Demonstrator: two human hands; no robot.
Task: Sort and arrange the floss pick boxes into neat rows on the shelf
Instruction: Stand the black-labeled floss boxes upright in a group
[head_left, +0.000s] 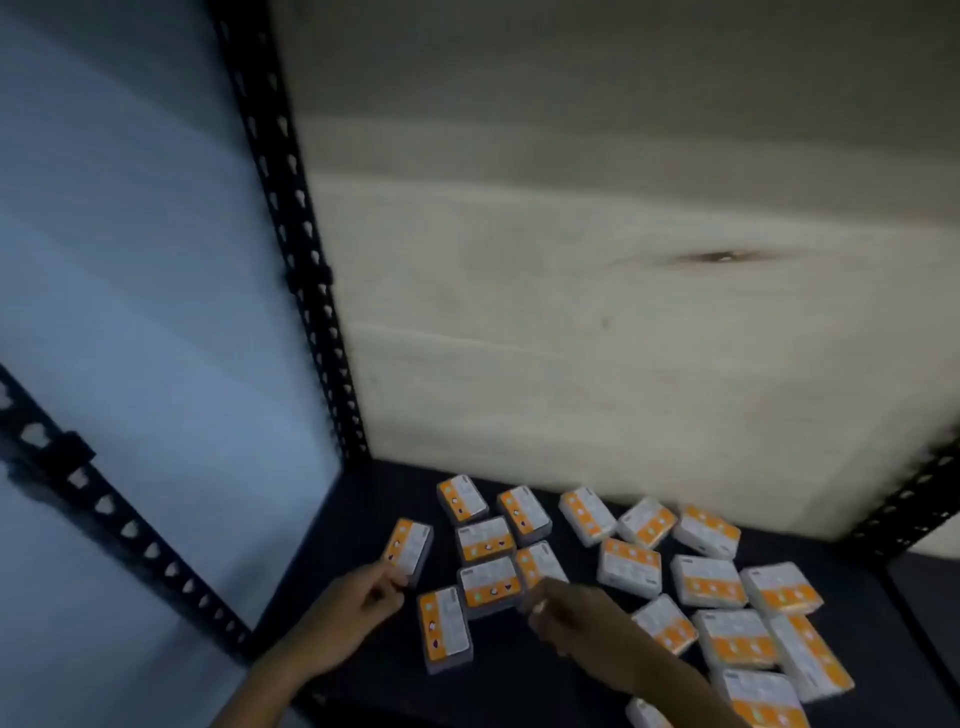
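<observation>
Floss pick boxes (628, 566), white with orange bands, scattered flat across the dark shelf (363, 680) at all angles, some touching, none lined up. No neat row anywhere yet; by the look of it, barely begun, with nearly every box left to sort and square up. Densest toward the right, where several overlap or lie edge to edge near the frame's lower corner.

Leftmost box (409, 551) pinched at its near end by the left hand (343, 618), grip closed on it with thumb and fingers. Right hand (571, 618) blurred, hovering beside a box (540, 566) in the middle of the cluster; cannot tell whether clenched, released or touching.

Labels too small and soft to read: only orange strips, small coloured dots and grey text blocks. No brand legible.

Beyond, a pale wooden back panel (597, 312) and black perforated uprights (291, 218) of the rack.
</observation>
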